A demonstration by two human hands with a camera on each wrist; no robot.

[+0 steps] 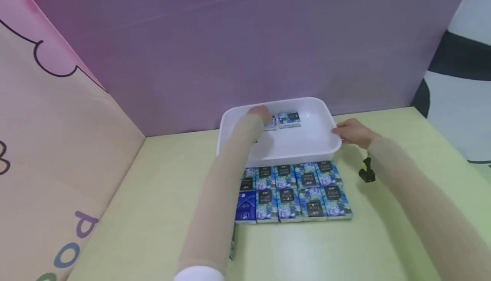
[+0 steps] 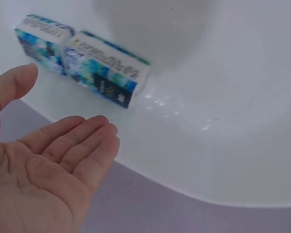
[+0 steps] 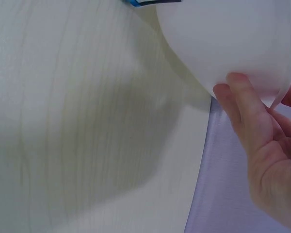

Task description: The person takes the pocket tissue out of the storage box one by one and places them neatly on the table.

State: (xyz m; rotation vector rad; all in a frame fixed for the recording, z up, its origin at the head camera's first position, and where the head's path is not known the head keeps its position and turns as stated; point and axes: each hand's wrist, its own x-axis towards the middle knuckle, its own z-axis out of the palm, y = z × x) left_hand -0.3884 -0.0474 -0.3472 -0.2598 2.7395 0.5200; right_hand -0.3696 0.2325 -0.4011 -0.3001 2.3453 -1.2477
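Observation:
A white plastic tray [image 1: 307, 142] stands at the back of the table. My left hand [image 1: 261, 112] is inside it, fingers extended and thumb apart, with nothing in its grasp. Close to those fingertips in the left wrist view, two floral blue tissue packs [image 2: 106, 68] stand end to end along the tray's wall. My right hand [image 1: 354, 132] grips the tray's right rim, and the right wrist view shows its fingers [image 3: 247, 104] against the outer wall. The left forearm hides part of the tray.
Two rows of tissue packs [image 1: 289, 204] lie in front of the tray, one with its plain dark blue side up [image 1: 245, 206]. Another pack [image 1: 232, 244] shows beside the left sleeve. A small black object [image 1: 367, 172] sits near the right forearm. A purple wall [image 1: 230, 50] closes off the back.

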